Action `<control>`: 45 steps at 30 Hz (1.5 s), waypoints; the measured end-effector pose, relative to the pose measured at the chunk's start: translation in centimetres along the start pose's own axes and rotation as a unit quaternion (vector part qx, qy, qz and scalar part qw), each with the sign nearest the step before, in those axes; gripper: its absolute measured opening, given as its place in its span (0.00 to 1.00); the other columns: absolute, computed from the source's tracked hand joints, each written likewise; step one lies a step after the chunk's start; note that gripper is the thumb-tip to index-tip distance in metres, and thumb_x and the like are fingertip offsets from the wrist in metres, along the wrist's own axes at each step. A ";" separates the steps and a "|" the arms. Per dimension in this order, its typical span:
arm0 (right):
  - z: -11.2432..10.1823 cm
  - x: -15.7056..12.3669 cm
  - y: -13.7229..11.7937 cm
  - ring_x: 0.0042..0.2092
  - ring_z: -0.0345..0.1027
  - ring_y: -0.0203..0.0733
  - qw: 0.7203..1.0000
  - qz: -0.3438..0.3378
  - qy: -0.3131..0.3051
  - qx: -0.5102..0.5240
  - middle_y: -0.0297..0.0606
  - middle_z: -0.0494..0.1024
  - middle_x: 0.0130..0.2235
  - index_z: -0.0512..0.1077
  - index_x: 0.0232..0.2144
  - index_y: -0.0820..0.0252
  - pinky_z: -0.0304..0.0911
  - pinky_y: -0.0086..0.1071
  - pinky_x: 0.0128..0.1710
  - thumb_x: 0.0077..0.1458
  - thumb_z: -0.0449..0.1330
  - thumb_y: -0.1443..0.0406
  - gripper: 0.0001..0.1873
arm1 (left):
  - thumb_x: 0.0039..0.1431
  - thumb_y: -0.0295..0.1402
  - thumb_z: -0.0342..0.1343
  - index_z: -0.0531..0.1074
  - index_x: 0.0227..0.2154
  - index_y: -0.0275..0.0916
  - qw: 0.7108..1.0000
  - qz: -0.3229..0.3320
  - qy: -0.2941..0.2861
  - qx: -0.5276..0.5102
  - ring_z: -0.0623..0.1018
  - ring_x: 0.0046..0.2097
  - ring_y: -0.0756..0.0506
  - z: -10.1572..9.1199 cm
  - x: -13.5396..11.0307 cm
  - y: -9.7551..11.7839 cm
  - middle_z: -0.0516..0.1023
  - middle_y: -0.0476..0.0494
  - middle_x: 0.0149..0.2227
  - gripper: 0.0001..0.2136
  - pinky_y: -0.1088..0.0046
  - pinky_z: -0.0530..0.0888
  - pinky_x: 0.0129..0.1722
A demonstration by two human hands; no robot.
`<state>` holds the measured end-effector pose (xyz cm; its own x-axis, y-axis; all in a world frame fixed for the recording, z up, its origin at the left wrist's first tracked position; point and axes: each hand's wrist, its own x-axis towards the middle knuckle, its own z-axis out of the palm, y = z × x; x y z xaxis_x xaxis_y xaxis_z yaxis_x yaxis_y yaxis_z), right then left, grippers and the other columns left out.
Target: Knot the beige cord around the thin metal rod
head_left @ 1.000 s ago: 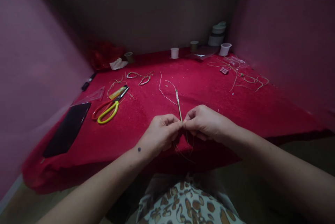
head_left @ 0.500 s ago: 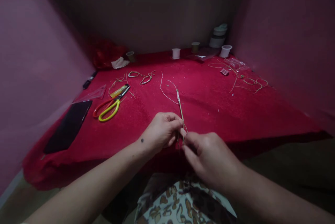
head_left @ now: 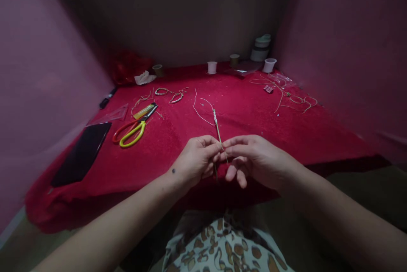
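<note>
Red-cloth counter (head_left: 286,136), left to right: scissors (head_left: 133,128) well clear, left hand (head_left: 197,159) pinching cord (head_left: 217,127) over the near edge, right hand (head_left: 254,157) pinching it too, other fingers spread; loose pinch could let cord slip.

Small handicraft corner, likely a home jewellery-making nook. Pink walls (head_left: 38,73) close in on three sides around a counter (head_left: 254,128) draped in red cloth. On it: orange-and-yellow scissors (head_left: 133,128), loose cords and part-made bracelets (head_left: 168,94), small thread spools (head_left: 212,67), stacked tape rolls (head_left: 260,48), a white cup (head_left: 269,65) and a dark phone (head_left: 82,153).
</note>
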<state>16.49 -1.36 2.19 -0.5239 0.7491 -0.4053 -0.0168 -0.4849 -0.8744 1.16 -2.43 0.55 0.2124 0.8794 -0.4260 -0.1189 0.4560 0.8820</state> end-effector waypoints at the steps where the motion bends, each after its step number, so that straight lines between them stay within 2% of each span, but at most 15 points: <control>1: 0.0 0.5 0.0 0.20 0.69 0.37 0.999 0.019 -0.028 0.028 0.39 0.72 0.23 0.67 0.30 0.67 0.60 0.25 0.14 0.51 0.53 0.69 0.05 | 0.52 0.32 0.55 0.63 0.23 0.37 1.000 0.001 -0.004 -0.001 0.55 0.11 0.60 0.0 0.0 0.0 0.65 0.55 0.15 0.07 0.83 0.49 0.10; 4: -0.1 1.7 0.1 0.17 0.65 0.33 0.998 0.041 -0.034 0.037 0.36 0.70 0.19 0.68 0.23 0.68 0.58 0.23 0.12 0.50 0.53 0.70 0.07 | 0.52 0.33 0.56 0.63 0.24 0.37 1.000 0.004 -0.011 -0.006 0.55 0.11 0.59 -0.1 -0.1 -0.1 0.64 0.56 0.15 0.08 0.83 0.49 0.10; 9: -0.7 2.7 0.0 0.11 0.50 0.25 0.999 0.020 0.026 -0.018 0.25 0.58 0.13 0.64 0.18 0.64 0.40 0.19 0.07 0.46 0.55 0.71 0.08 | 0.52 0.34 0.56 0.63 0.25 0.37 1.000 0.000 -0.002 -0.013 0.54 0.11 0.60 0.1 -0.2 -0.3 0.62 0.57 0.15 0.08 0.83 0.50 0.11; 11: -0.8 3.0 0.0 0.11 0.46 0.25 0.997 0.030 0.034 -0.061 0.24 0.57 0.12 0.63 0.19 0.62 0.37 0.20 0.08 0.46 0.55 0.70 0.07 | 0.52 0.32 0.55 0.62 0.25 0.38 1.000 -0.001 0.009 -0.003 0.54 0.11 0.59 0.2 -0.2 -0.3 0.61 0.58 0.15 0.07 0.83 0.50 0.11; 14: -0.8 3.1 -0.1 0.11 0.43 0.26 0.993 0.041 0.042 -0.103 0.23 0.55 0.10 0.61 0.19 0.60 0.36 0.21 0.08 0.46 0.55 0.69 0.08 | 0.52 0.31 0.54 0.62 0.26 0.38 1.000 0.001 0.015 0.015 0.54 0.11 0.59 0.3 -0.3 -0.3 0.61 0.58 0.15 0.06 0.83 0.51 0.11; 23: -1.0 2.8 -0.6 0.12 0.42 0.25 0.982 0.091 0.031 -0.163 0.23 0.53 0.12 0.57 0.19 0.58 0.34 0.22 0.10 0.45 0.58 0.65 0.12 | 0.55 0.30 0.50 0.59 0.26 0.40 0.999 0.022 0.012 0.042 0.53 0.11 0.58 0.4 -0.5 -0.6 0.57 0.60 0.14 0.05 0.84 0.51 0.10; 28: -1.5 3.3 -0.5 0.12 0.39 0.24 0.984 0.100 -0.006 -0.150 0.22 0.50 0.14 0.61 0.20 0.59 0.32 0.23 0.10 0.44 0.58 0.64 0.09 | 0.54 0.30 0.49 0.59 0.27 0.40 0.997 0.036 0.009 0.061 0.54 0.11 0.57 0.3 -0.4 -0.6 0.58 0.60 0.14 0.04 0.83 0.53 0.09; 36: -1.7 3.8 -0.7 0.12 0.36 0.24 0.989 0.096 -0.045 -0.107 0.21 0.50 0.14 0.58 0.17 0.58 0.30 0.22 0.10 0.42 0.58 0.68 0.10 | 0.53 0.29 0.49 0.59 0.28 0.41 0.995 0.035 0.015 0.090 0.55 0.10 0.57 0.2 -0.4 -0.6 0.59 0.60 0.14 0.03 0.84 0.53 0.08; 41: -1.3 3.7 -0.9 0.12 0.36 0.23 0.990 0.099 -0.038 -0.092 0.20 0.49 0.13 0.61 0.18 0.59 0.31 0.22 0.10 0.42 0.57 0.71 0.08 | 0.53 0.29 0.51 0.63 0.26 0.38 0.989 0.008 0.023 0.146 0.62 0.12 0.56 -0.6 -0.3 0.9 0.68 0.54 0.17 0.03 0.84 0.54 0.10; 45: -1.1 3.7 -1.0 0.12 0.36 0.23 0.988 0.108 -0.029 -0.104 0.21 0.49 0.13 0.62 0.18 0.60 0.30 0.22 0.11 0.42 0.56 0.71 0.07 | 0.51 0.29 0.54 0.65 0.21 0.35 0.969 0.000 0.057 0.241 0.59 0.11 0.57 -1.4 -0.5 2.5 0.62 0.55 0.11 0.06 0.84 0.51 0.10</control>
<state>15.49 2.38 1.24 -0.5448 0.6079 -0.5776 0.2731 -0.5226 -0.8077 -0.60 -1.57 2.72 0.1007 0.9009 -0.4222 0.3533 0.3643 0.8617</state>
